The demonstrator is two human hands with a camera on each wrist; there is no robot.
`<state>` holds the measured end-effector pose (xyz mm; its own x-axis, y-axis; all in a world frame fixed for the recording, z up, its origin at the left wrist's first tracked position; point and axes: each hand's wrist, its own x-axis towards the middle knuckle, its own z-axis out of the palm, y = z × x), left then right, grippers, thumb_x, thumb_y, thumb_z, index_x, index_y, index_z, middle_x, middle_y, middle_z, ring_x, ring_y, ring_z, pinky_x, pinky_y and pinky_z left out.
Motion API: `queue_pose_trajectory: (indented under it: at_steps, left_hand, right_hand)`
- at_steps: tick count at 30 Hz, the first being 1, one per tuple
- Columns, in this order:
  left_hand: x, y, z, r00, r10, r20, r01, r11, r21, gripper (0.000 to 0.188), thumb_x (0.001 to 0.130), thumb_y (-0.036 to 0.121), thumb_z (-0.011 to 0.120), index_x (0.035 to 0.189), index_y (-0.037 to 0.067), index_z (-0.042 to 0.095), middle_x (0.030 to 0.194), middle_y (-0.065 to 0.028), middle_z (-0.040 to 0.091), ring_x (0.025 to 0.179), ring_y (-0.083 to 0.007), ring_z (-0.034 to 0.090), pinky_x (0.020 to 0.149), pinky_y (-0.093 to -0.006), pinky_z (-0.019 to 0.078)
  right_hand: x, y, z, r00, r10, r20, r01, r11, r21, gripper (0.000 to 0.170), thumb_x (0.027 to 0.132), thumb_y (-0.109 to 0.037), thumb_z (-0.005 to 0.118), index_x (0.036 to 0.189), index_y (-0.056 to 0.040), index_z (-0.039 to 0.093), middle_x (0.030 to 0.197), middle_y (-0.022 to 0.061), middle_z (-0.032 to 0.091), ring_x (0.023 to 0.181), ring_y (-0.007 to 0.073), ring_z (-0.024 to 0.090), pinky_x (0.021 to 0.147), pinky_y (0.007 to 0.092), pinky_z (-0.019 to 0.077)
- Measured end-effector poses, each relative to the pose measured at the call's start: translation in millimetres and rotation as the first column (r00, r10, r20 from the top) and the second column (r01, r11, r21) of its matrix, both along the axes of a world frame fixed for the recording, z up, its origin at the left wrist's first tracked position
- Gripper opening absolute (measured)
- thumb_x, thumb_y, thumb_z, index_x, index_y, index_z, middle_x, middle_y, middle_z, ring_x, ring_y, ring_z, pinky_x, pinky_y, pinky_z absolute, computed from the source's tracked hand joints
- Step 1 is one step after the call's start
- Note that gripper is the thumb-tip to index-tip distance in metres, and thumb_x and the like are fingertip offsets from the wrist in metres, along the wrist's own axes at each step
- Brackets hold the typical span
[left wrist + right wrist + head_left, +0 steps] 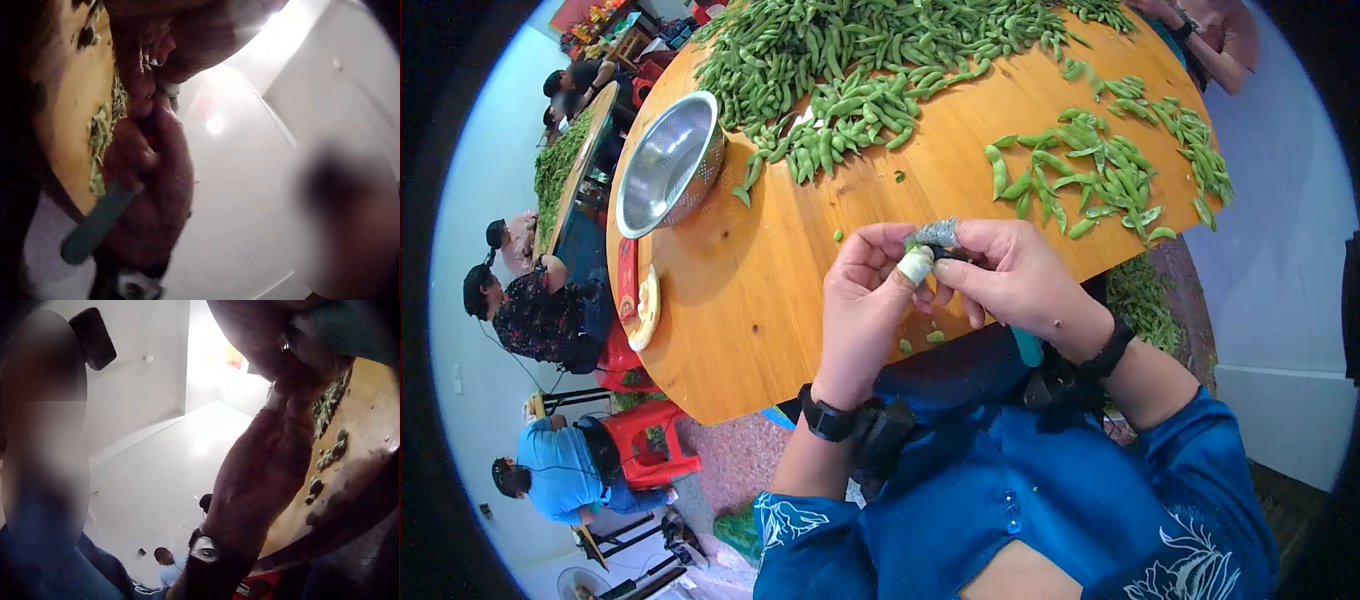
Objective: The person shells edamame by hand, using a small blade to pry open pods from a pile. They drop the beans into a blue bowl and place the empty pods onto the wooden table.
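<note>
In the head view both hands meet fingertip to fingertip over the table's near edge. My left hand [865, 290], its thumb wrapped in a pale covering [916, 264], pinches a green pod [912, 243], mostly hidden by the fingers. My right hand [1020, 280] has a grey speckled wrap [937, 233] at the index fingertip, up against the left fingers. Its curled fingers hold a tool with a teal handle [1028, 347], which sticks out below the palm; the handle [97, 228] also shows in the left wrist view. Two loose green beans [936, 337] lie just below the hands.
A large heap of green pods [830, 50] covers the table's far side; a smaller pile [1090, 165] lies at right. On the left stand a metal colander [670, 165], a red object [628, 278] and a pale curved piece [646, 308]. Other people [550, 310] sit at left.
</note>
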<state>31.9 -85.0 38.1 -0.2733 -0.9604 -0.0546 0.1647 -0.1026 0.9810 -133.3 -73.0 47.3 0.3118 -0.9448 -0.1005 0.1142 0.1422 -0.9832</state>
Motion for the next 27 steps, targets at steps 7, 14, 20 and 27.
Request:
queue_pose_trajectory:
  at_steps: [7, 14, 20, 27]
  left_hand:
    - [-0.2, 6.7, -11.5, 0.918, 0.162, 0.361, -0.046, 0.950, -0.310, 0.019, 0.088, -0.003, 0.052, 0.106, 0.000, 0.054, 0.090, -0.0057, 0.062, 0.064, -0.0088, 0.058, 0.056, -0.0210, 0.0474]
    - [5.3, 3.7, -2.0, 0.990, 0.079, 0.117, -0.082, 0.997, 0.016, 0.019, 0.088, -0.002, 0.044, 0.102, -0.001, 0.057, 0.082, -0.0075, 0.062, 0.069, -0.0076, 0.058, 0.060, -0.0207, 0.0459]
    - [37.6, 20.1, -3.2, 0.728, 0.115, 0.675, 0.251, 0.873, -0.419, 0.016, 0.082, -0.001, 0.051, 0.093, 0.003, 0.062, 0.088, -0.0082, 0.064, 0.082, -0.0206, 0.060, 0.074, -0.0295, 0.0471]
    - [21.5, -37.5, 17.0, 0.541, 0.206, 0.815, 0.359, 0.820, -0.446, 0.012, 0.079, 0.004, 0.059, 0.090, 0.003, 0.065, 0.088, -0.0110, 0.063, 0.085, -0.0258, 0.061, 0.076, -0.0344, 0.0475]
  right_hand:
    - [1.8, 3.1, 0.4, 0.998, -0.010, -0.054, 0.012, 0.999, 0.036, 0.022, 0.089, -0.008, 0.053, 0.108, -0.0025, 0.062, 0.072, -0.0009, 0.060, 0.053, 0.0040, 0.054, 0.045, 0.0191, 0.0446]
    - [2.1, 10.9, -0.8, 0.976, -0.111, -0.186, 0.079, 0.982, -0.172, 0.023, 0.087, -0.007, 0.054, 0.106, -0.0011, 0.064, 0.071, -0.0001, 0.060, 0.058, 0.0036, 0.054, 0.050, 0.0209, 0.0445]
    - [-69.9, 0.0, -22.5, 0.705, -0.518, -0.484, 0.198, 0.800, -0.567, 0.024, 0.085, -0.007, 0.052, 0.105, 0.0007, 0.062, 0.077, 0.0154, 0.064, 0.067, 0.0258, 0.062, 0.061, 0.0358, 0.0463]
    - [-114.9, 0.4, -3.4, 0.484, -0.445, -0.753, 0.191, 0.894, -0.405, 0.019, 0.084, -0.007, 0.053, 0.099, 0.0012, 0.060, 0.077, 0.0217, 0.060, 0.073, 0.0341, 0.062, 0.063, 0.0388, 0.0466]
